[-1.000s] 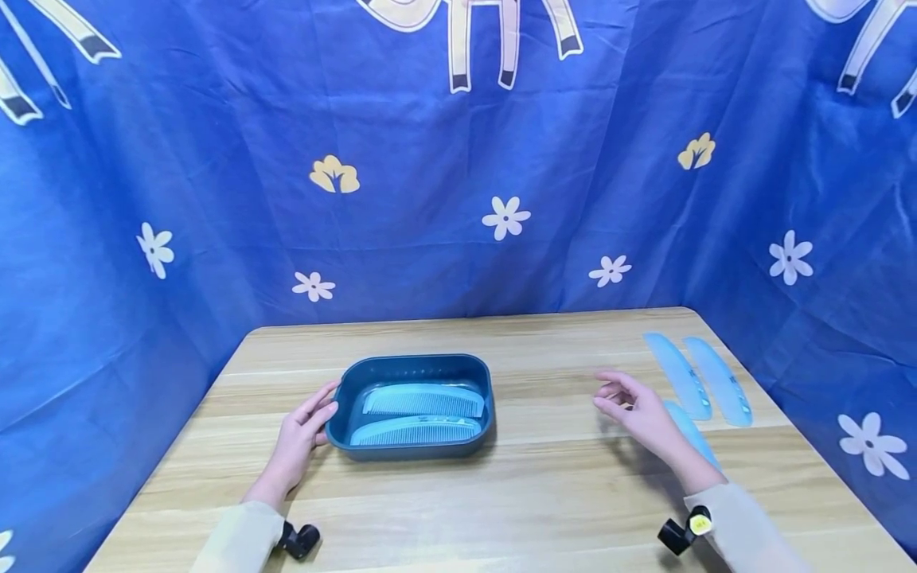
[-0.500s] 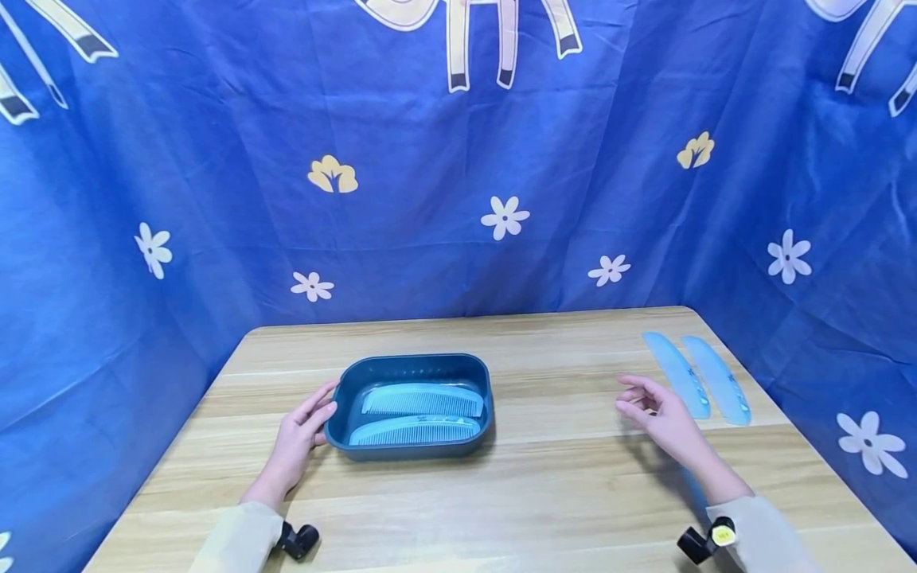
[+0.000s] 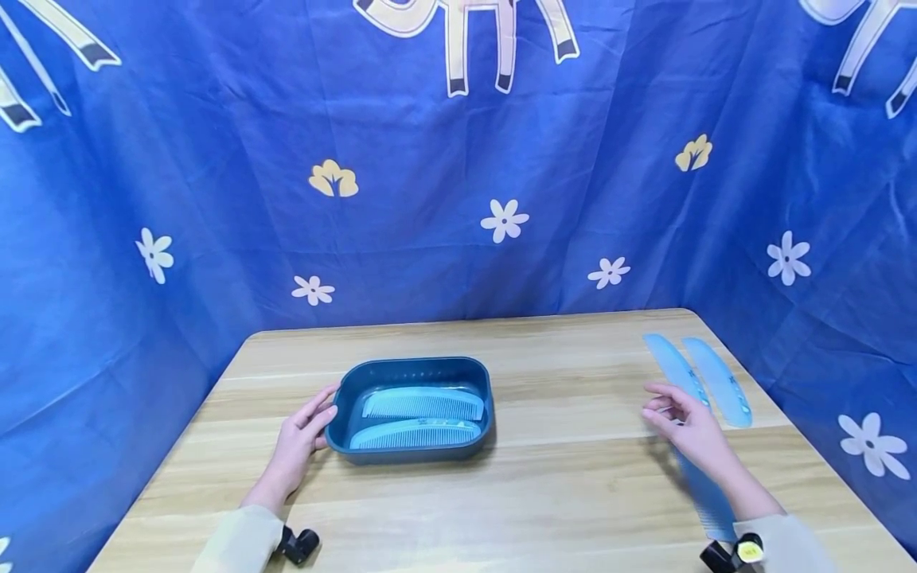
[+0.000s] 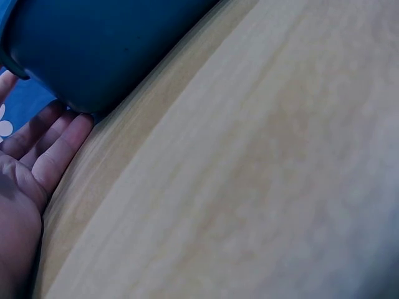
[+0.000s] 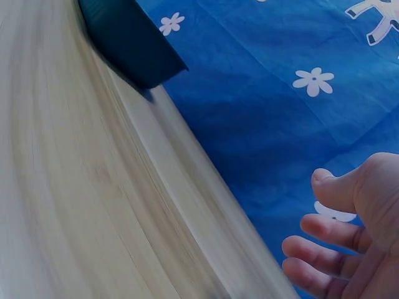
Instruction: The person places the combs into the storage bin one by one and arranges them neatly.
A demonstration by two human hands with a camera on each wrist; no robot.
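Note:
My left hand (image 3: 292, 446) rests against the left end of a dark blue plastic basin (image 3: 411, 455). In the left wrist view its fingers (image 4: 59, 152) are extended and touch the basin's lower wall (image 4: 93, 56). Two light blue combs, a rear comb (image 3: 423, 402) and a front comb (image 3: 415, 434), lie side by side inside. My right hand (image 3: 691, 434) hovers over the right side of the table, fingers loosely bent and holding nothing. Beneath it lies another blue comb (image 3: 705, 497), partly hidden by the hand and forearm.
Beyond the right hand, two more combs lie near the table's right edge: a left one (image 3: 673, 362) and a right one (image 3: 719, 382). The wooden table (image 3: 544, 493) is bordered by a blue patterned curtain (image 3: 430, 263) at the back and sides.
My right hand has moved to the right and slightly toward me, over the nearest loose comb. The left hand stays at the basin, and the combs have not moved.

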